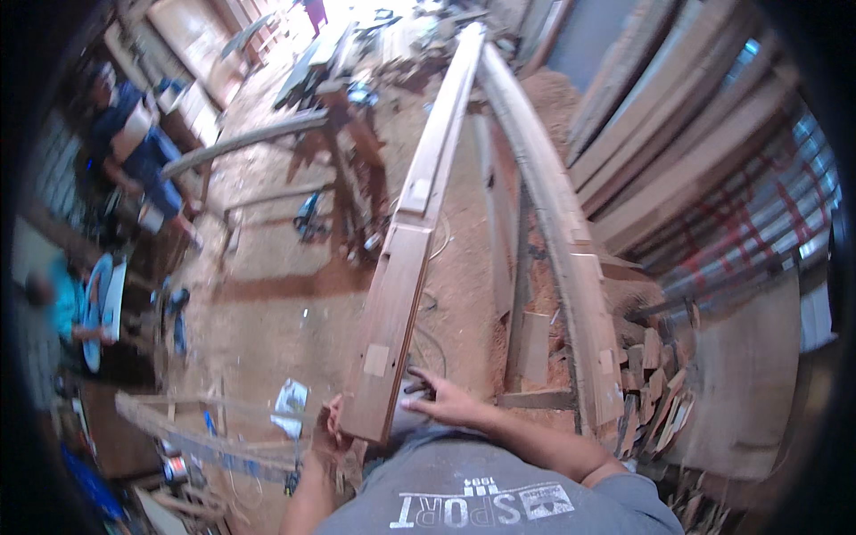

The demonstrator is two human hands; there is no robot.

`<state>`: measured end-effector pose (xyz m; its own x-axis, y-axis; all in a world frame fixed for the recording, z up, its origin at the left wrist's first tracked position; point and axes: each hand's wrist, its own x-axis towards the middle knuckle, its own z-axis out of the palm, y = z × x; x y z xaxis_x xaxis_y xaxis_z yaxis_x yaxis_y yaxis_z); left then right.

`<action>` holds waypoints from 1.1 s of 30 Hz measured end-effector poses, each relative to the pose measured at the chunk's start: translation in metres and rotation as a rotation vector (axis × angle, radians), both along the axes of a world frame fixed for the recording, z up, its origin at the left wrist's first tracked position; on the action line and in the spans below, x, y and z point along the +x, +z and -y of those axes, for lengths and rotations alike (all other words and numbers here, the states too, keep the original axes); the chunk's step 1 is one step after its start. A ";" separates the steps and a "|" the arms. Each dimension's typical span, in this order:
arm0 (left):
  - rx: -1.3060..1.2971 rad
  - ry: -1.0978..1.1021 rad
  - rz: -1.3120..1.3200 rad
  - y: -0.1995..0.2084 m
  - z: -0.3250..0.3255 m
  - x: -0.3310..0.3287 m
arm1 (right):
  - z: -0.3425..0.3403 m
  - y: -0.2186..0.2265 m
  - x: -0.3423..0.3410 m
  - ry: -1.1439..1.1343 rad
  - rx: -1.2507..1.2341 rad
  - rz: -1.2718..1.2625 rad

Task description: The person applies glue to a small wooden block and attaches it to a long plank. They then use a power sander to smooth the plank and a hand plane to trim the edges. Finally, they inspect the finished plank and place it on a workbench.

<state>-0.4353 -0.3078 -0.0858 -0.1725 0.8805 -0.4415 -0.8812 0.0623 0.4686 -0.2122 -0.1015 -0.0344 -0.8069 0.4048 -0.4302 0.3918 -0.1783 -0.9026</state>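
A long, planed wooden beam (390, 299) runs from my waist to the far end of the workshop. It has a stepped joint partway along, small notches at its edge and a pale square patch near its close end. My left hand (332, 423) grips the left edge of that close end, its fingers partly hidden by the wood. On the other side, my right hand (443, 400) is open, fingers apart, beside the beam's right edge. Whether those fingertips touch the wood I cannot tell.
A second long beam (553, 187) slants away on the right, meeting the first at the far end. Wooden trestles (259, 192) stand at the left, and offcuts (655, 374) are piled at right. Planks (687, 125) lean behind. Two people (143, 138) are at the left.
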 end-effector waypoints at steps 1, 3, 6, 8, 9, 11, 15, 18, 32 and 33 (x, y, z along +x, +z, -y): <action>-0.047 0.063 -0.020 0.004 0.006 -0.007 | -0.020 -0.009 -0.011 0.085 -0.031 0.044; -0.089 0.171 -0.068 0.012 0.010 -0.019 | -0.045 -0.023 -0.032 0.147 -0.088 0.094; -0.131 0.186 -0.197 0.024 0.012 -0.045 | -0.080 -0.042 -0.059 0.024 -0.186 0.116; -0.163 0.293 -0.148 0.027 0.008 -0.052 | -0.102 -0.051 -0.077 -0.121 -0.322 0.203; -0.168 0.345 -0.133 0.027 0.007 -0.050 | -0.113 -0.055 -0.081 -0.169 -0.364 0.234; -0.172 0.430 -0.100 0.024 0.007 -0.050 | -0.133 -0.058 -0.089 -0.258 -0.397 0.288; -0.246 0.567 -0.102 0.012 0.009 -0.047 | -0.166 -0.063 -0.100 -0.178 -0.077 0.265; -0.317 0.655 -0.130 0.007 0.006 -0.046 | -0.190 -0.069 -0.107 -0.106 0.124 0.154; -0.949 0.750 -0.355 0.012 -0.035 -0.084 | -0.417 -0.190 -0.127 -0.475 -0.257 0.427; -0.963 0.735 -0.329 0.009 -0.036 -0.088 | -0.446 -0.201 -0.128 -0.480 -0.261 0.441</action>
<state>-0.5234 -0.2719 -0.0767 -0.7088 -0.1255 -0.6941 -0.7030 0.0447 0.7098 -0.3398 0.3441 -0.2353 -0.2928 0.5114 -0.8079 0.5357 -0.6121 -0.5816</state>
